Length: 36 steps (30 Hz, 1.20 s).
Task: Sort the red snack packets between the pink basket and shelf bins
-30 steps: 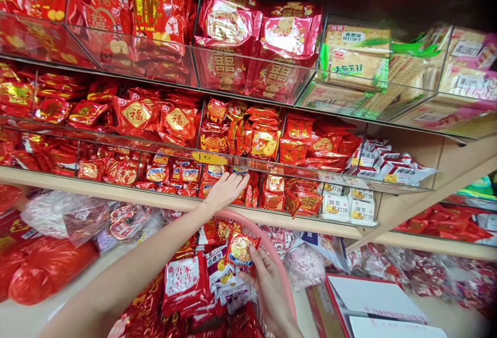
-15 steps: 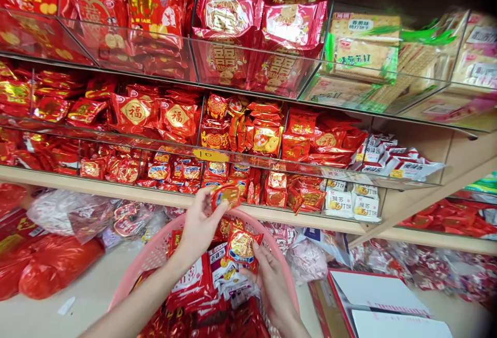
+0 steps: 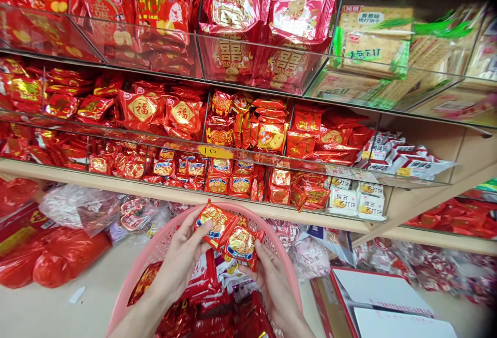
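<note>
Head: red packet [image 3: 224,225] in left grip [image 3: 181,255]; second packet [image 3: 240,245] in right grip [image 3: 272,272].

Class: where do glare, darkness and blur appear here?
Head view: glare whitens large, glossy pink foil packets near the top; head view: darkness in the top right corner; head view: crumpled clear plastic bags, lower right, look smeared, while the small red foil packet in the left hand looks clearer.

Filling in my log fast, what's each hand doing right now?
Left hand: closed, holding a red snack packet.
Right hand: closed, holding a second red packet.
</note>
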Motion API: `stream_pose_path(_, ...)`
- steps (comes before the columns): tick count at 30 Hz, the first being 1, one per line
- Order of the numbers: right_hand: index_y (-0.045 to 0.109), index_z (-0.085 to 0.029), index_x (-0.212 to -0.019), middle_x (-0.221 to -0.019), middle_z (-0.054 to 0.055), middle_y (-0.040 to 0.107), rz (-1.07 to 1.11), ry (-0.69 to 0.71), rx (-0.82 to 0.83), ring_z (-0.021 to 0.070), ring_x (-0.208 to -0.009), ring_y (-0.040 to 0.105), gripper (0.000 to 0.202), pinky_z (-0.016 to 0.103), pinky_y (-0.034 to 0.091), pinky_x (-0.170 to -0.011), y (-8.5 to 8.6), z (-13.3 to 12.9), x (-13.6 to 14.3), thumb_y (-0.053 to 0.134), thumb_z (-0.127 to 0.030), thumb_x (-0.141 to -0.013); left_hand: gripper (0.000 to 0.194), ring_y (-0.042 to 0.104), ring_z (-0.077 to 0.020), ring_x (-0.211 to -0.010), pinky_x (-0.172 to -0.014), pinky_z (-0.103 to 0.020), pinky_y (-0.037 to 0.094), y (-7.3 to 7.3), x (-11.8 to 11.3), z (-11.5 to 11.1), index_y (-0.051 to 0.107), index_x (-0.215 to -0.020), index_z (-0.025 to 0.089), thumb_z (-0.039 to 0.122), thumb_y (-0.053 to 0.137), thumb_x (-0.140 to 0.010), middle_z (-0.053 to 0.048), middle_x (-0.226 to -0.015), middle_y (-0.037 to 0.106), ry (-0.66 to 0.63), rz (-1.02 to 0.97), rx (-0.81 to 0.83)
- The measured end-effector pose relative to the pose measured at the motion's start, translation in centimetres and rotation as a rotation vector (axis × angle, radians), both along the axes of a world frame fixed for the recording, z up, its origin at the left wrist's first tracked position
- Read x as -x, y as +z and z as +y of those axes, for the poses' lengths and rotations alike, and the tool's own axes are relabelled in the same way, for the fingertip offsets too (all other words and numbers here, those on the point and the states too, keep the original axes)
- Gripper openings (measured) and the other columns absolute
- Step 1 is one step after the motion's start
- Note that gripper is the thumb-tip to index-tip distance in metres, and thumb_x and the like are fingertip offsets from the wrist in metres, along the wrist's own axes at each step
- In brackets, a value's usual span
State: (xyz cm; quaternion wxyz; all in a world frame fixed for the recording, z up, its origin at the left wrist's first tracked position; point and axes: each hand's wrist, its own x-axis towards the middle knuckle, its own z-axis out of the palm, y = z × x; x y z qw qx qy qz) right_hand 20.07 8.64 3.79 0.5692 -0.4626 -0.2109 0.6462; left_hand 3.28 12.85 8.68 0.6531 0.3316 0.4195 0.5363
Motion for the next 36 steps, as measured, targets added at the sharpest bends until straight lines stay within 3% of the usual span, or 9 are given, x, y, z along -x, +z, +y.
stream_pose_path(6,0.071,-0.022,-0.091,-0.106,0.003,0.064,0.062,-0.023,0.004,0.0197,-0.103,0.055,0.026,0.038,0.056,-0.086,-0.5,0.0,0.1,0.069,-0.041,-0.074,0.037,0.064,-0.0152,-0.091,-0.078,-0.024,0.051,0.4,0.0,-0.6,0.059,-0.105,0.021,0.031,0.074,-0.073,-0.002,-0.101,0.067,-0.016,-0.042,0.047)
stream_pose_path(12,0.071,-0.021,-0.092,-0.100,0.004,0.067,0.055,0.068,-0.043,0.0183,-0.102,0.057,0.024,0.035,0.054,-0.088,0.1,-0.2,0.4,0.064,-0.040,-0.080,0.035,0.063,-0.0132,-0.084,-0.074,-0.023,0.050,0.5,-1.0,-1.2,0.053,-0.094,0.021,0.031,0.076,-0.070,0.001,-0.092,0.065,-0.041,0.071,0.066)
stream_pose_path(19,0.072,-0.022,-0.087,-0.098,0.001,0.066,0.078,-0.022,-0.005,0.0161,-0.097,0.058,0.023,0.033,0.055,-0.088,-0.1,0.0,0.4,0.072,-0.040,-0.072,0.061,0.064,-0.0173,-0.085,-0.078,-0.032,0.051,-0.4,-2.1,-1.9,0.036,-0.124,0.024,0.034,0.068,-0.074,0.000,-0.096,0.062,-0.100,0.328,-0.186)
stream_pose_path(23,0.070,-0.023,-0.093,-0.108,0.001,0.066,0.181,-0.013,0.024,0.0172,-0.102,0.060,0.023,0.036,0.054,-0.089,-0.2,-0.1,0.5,0.071,-0.036,-0.074,0.063,0.063,-0.0208,-0.091,-0.079,-0.036,0.053,-1.4,-1.8,-2.0,0.033,-0.133,0.023,0.038,0.061,-0.078,-0.004,-0.100,0.061,-0.122,0.561,-0.244)
stream_pose_path(25,0.068,-0.022,-0.099,-0.115,0.003,0.065,0.223,0.014,0.017,0.0197,-0.108,0.059,0.028,0.038,0.054,-0.090,-0.2,-0.2,0.6,0.070,-0.037,-0.075,0.063,0.060,-0.0244,-0.104,-0.088,-0.041,0.050,-1.9,-1.3,-2.0,0.033,-0.137,0.023,0.039,0.057,-0.081,-0.008,-0.113,0.061,-0.129,0.745,-0.319)
stream_pose_path(28,0.065,-0.021,-0.107,-0.124,0.005,0.061,0.241,0.051,0.017,0.0235,-0.118,0.054,0.036,0.040,0.053,-0.092,-0.1,-0.4,0.7,0.068,-0.040,-0.076,0.064,0.042,-0.0267,-0.129,-0.105,-0.047,0.037,-2.3,-0.5,-1.9,0.030,-0.143,0.025,0.040,0.053,-0.085,-0.011,-0.138,0.048,-0.142,0.991,-0.437)
stream_pose_path(32,0.065,-0.019,-0.106,-0.121,0.006,0.064,0.221,0.066,0.051,0.0246,-0.117,0.054,0.037,0.041,0.053,-0.091,0.1,-0.4,0.8,0.067,-0.043,-0.077,0.070,0.028,-0.0286,-0.138,-0.107,-0.049,0.034,-2.3,0.2,-1.6,0.023,-0.147,0.021,0.047,0.048,-0.086,-0.015,-0.147,0.036,-0.225,1.117,-0.408)
stream_pose_path(36,0.064,-0.020,-0.108,-0.117,0.007,0.066,0.259,0.103,0.055,0.0240,-0.112,0.057,0.039,0.042,0.055,-0.087,0.4,-0.4,0.9,0.063,-0.046,-0.079,0.073,0.023,-0.0302,-0.140,-0.108,-0.051,0.031,-1.9,0.6,-1.6,0.023,-0.147,0.021,0.053,0.045,-0.086,-0.016,-0.149,0.033,-0.282,1.208,-0.351)
